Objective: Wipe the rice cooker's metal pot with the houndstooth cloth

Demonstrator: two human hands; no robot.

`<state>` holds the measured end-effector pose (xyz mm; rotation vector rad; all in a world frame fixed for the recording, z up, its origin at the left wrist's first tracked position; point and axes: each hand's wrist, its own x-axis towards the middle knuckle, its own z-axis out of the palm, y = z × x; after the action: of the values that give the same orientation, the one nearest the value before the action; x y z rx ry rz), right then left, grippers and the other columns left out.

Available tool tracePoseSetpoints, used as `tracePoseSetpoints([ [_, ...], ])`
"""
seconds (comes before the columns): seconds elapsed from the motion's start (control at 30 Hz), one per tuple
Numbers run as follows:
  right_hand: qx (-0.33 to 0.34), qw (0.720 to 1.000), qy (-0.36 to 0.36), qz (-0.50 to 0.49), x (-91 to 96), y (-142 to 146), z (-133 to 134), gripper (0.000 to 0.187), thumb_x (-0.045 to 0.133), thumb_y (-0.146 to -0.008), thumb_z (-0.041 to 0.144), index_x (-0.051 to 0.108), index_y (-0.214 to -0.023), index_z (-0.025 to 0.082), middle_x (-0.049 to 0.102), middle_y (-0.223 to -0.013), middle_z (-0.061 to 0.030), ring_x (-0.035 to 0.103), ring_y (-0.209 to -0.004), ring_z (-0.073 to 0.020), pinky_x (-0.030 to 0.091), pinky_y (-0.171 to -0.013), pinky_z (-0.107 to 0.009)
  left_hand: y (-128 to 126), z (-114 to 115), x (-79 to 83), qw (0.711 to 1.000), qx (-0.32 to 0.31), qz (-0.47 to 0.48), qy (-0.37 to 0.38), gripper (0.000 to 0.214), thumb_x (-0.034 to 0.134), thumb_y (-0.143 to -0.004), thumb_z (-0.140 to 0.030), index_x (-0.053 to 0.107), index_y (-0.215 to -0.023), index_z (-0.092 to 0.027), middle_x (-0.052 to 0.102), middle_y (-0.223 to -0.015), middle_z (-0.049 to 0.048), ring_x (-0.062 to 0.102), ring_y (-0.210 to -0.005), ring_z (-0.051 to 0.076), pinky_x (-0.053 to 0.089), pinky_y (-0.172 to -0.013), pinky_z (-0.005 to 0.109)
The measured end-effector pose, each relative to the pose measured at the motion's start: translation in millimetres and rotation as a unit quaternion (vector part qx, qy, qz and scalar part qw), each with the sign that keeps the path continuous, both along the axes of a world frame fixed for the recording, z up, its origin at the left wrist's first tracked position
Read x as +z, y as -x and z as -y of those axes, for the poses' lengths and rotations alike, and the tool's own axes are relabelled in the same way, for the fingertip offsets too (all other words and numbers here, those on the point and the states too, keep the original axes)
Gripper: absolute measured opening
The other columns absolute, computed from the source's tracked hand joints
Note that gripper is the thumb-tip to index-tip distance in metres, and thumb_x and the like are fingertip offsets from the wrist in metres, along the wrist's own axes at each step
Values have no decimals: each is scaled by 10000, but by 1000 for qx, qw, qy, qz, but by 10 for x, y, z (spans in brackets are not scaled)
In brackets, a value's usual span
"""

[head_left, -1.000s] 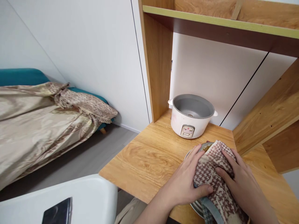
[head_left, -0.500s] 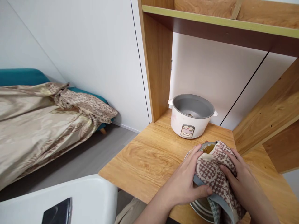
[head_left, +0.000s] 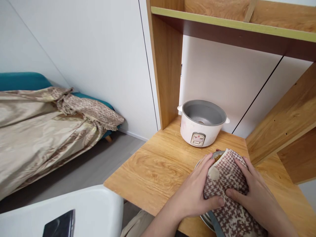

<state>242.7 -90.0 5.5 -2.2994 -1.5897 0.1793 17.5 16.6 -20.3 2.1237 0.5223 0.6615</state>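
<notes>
While the cloth-wrapped pot (head_left: pixel 218 158) is sitting at the worktop's (head_left: pixel 158 164) near edge, just in front of the cooker (head_left: pixel 202 123), I am clasping it through the cloth (head_left: pixel 228 187), left hand (head_left: pixel 197 192) and right hand (head_left: pixel 256 194) closing on opposite sides.

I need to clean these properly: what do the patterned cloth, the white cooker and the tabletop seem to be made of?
The patterned cloth: soft woven fabric, matte, folding under both hands. The white cooker: glossy white shell, metal or plastic; dull grey interior, likely metal. The tabletop: wood-grain board with a smooth sheen, possibly laminate.
</notes>
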Motion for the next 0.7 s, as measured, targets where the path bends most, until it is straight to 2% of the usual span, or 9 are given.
tracePoseSetpoints([
  [0.13,2,1000,26,3,38,21,18,942,647,-772,631,339,-1601,305,178,-1718,-48,231,-1550,-355,366,-1181,-567,9,-4,-16,1000,-2,3,-14,1052,723,-845,-611,168,-1647,-214,126,-1732,132,170,-1582,373,231,-1281,564],
  [0.27,-20,1000,1,-14,7,20,10,864,592,-838,639,351,-1594,298,226,-1704,-71,297,-1524,-355,368,-1170,-582,10,12,18,1000,2,-15,-14,989,740,-855,-544,212,-1639,-254,110,-1736,115,188,-1577,381,266,-1263,573],
  [0.43,-46,998,-44,-12,-45,32,11,766,486,-908,648,396,-1552,244,383,-1626,-113,392,-1476,-343,403,-1150,-564,4,29,39,1000,4,-25,-15,881,740,-857,-509,333,-1591,-238,87,-1738,123,236,-1565,378,306,-1249,547],
  [0.57,-42,996,-72,13,-51,75,48,704,506,-908,611,433,-1507,250,482,-1553,-121,487,-1405,-352,489,-1068,-534,5,27,32,1000,6,-20,-18,892,729,-865,-519,312,-1601,-238,105,-1735,126,221,-1568,381,293,-1255,550],
  [0.7,-50,996,-67,24,-35,109,51,724,467,-921,645,408,-1522,246,445,-1582,-125,488,-1401,-364,496,-1045,-536,5,26,38,999,10,-27,-16,957,739,-850,-540,269,-1619,-218,137,-1729,138,197,-1575,381,278,-1263,560],
])
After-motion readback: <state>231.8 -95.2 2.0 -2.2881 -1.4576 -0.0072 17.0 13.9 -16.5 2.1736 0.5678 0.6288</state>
